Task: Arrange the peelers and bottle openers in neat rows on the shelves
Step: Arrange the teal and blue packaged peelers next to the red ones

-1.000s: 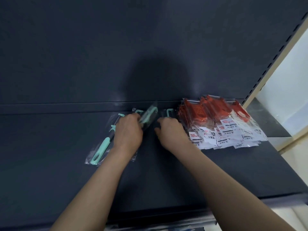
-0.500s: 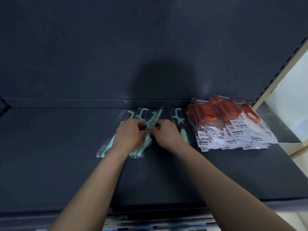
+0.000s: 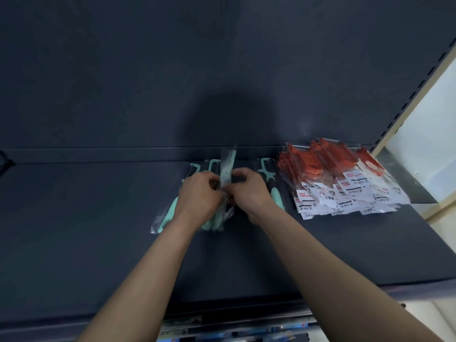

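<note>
While pinching a bagged peeler (image 3: 228, 166) upright near the back edge of the shelf (image 3: 98, 218), left hand (image 3: 199, 193) and right hand (image 3: 249, 191) both curled on it, red packs (image 3: 345, 178) toward back-right corner.

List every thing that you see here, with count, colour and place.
shelf: one, dark grey, bearing all the goods
back panel: one, dark grey, behind the shelf
upright post: one, beige, far right
red peeler packs: a pile, count unclear, red with white labels, shelf's right
lying peeler: one, mint green, bagged, beside red packs
peeler pile: several, mint green, bagged, mid-shelf, partly hidden
held peeler: one, mint green, bagged, upright above the pile
left hand: one, pinches held peeler
right hand: one, pinches held peeler
</note>
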Motion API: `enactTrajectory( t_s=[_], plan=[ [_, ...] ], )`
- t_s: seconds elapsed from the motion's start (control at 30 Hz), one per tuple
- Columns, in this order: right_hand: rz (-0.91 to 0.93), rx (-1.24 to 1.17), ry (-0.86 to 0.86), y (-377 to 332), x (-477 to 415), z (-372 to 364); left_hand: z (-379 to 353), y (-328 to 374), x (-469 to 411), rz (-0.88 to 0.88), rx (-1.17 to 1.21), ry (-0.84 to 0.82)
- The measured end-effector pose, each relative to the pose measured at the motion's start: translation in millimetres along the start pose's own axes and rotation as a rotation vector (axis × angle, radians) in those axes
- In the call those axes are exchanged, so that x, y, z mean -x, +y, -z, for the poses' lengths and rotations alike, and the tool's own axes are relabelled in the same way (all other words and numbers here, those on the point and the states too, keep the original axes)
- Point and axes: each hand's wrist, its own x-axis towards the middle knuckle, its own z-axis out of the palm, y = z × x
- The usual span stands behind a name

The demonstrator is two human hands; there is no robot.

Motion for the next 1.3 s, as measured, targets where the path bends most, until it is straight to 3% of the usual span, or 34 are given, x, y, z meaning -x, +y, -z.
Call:
enactTrajectory(
  t_s=[0.17,0.33,0.5,0.73,1.1,1.23,1.3],
  plan=[
    [0.019,-0.009,0.08,-0.6,2.9,1.7,-2.3,-3.7,1.0,0.092,0.043,0.046],
    [0.175,0.474,0.258,-5.9,8.4,19.6,-9.3,-6.0,-0.2,0.05,-0.061,0.066],
    [0.196,0.837,0.257,-4.3,7.9,22.8,-17.5,-7.5,1.9,-0.043,-0.267,0.026],
    [0.161,1.001,0.261,-2.0,2.0,23.7,-21.4,-5.7,0.9,-0.055,-0.464,0.015],
    [0.204,1.153,0.224,1.9,1.1,34.8,-26.3,-2.4,-1.2,-0.078,-0.358,-0.014],
    [0.358,1.168,0.264,1.5,2.4,34.1,-24.6,-4.0,-3.8,-0.086,-0.268,0.017],
    [0.452,1.081,0.206,-1.0,4.3,28.1,-22.3,-7.3,-4.4,-0.075,-0.268,0.081]
  ],
)
